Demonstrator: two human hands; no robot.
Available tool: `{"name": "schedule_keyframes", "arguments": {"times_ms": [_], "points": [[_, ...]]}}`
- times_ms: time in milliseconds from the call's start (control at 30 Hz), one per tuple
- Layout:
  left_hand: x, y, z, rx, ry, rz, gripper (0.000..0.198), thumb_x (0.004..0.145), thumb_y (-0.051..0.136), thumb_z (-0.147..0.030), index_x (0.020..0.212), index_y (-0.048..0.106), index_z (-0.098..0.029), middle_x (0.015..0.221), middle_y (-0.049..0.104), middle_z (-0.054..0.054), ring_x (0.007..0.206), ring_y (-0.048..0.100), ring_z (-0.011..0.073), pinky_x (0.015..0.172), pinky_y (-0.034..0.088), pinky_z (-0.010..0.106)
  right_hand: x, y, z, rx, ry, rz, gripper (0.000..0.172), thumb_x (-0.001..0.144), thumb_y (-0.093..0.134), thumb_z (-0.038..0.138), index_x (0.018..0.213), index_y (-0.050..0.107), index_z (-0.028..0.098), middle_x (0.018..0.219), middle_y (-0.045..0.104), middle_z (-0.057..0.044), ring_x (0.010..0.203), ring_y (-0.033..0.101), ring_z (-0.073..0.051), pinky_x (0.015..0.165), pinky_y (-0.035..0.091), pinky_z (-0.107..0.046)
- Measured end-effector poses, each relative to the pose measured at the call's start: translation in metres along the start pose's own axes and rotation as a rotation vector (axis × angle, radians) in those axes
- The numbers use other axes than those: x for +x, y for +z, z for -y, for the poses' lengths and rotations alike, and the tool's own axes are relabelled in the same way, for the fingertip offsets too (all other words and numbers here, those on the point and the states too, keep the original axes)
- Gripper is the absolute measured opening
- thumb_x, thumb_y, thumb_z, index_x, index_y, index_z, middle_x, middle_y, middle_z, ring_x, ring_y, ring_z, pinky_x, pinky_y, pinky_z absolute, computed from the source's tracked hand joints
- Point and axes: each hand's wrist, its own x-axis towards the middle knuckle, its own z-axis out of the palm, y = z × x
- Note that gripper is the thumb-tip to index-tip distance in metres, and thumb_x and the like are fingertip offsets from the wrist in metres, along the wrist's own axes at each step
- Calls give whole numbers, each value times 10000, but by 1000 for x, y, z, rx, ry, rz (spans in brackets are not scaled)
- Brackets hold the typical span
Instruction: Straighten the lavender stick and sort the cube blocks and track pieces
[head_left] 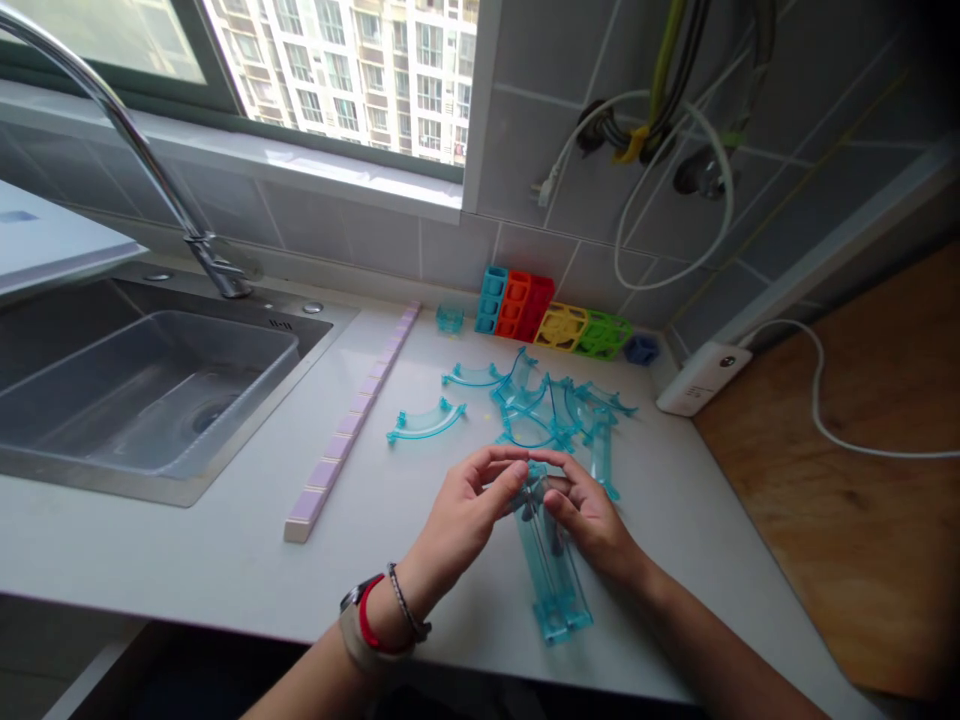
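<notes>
Between my hands are translucent blue straight track pieces, side by side and sloping down toward the counter's front edge. My left hand pinches their far end from the left, thumb and fingers closed on it. From the other side my right hand grips the same end, its fingertips meeting those of the left. The fingers partly hide that end. Just beyond lies a pile of translucent blue curved track pieces, with one straight piece at its right. A single curved piece lies apart to the left.
Along the back wall stand blue, orange, red, yellow and green plastic blocks. A long lilac strip lies left, near the sink and faucet. At right, a white power strip trails a cable.
</notes>
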Motion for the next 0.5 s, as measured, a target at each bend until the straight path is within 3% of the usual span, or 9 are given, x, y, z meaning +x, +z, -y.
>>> {"name": "schedule_keyframes", "arguments": {"times_ms": [233,500], "points": [[1,2,-2,-59,-34,-24,385,896,728,-464,1126,667,-161,1019,702,71,933,682,178,850,565,311,1,0,-2,14,-16,-12,556,887,706,561,1323,532,261,743,604,17,571,569,-151,615,520,-296],[2,1,1,-101,-27,-32,392,875,750,-473,1096,657,-162,1060,710,82,936,704,187,851,571,320,-1,1,1,-8,-41,4,508,883,741,497,1297,554,266,717,558,42,572,557,-136,722,552,-345]]}}
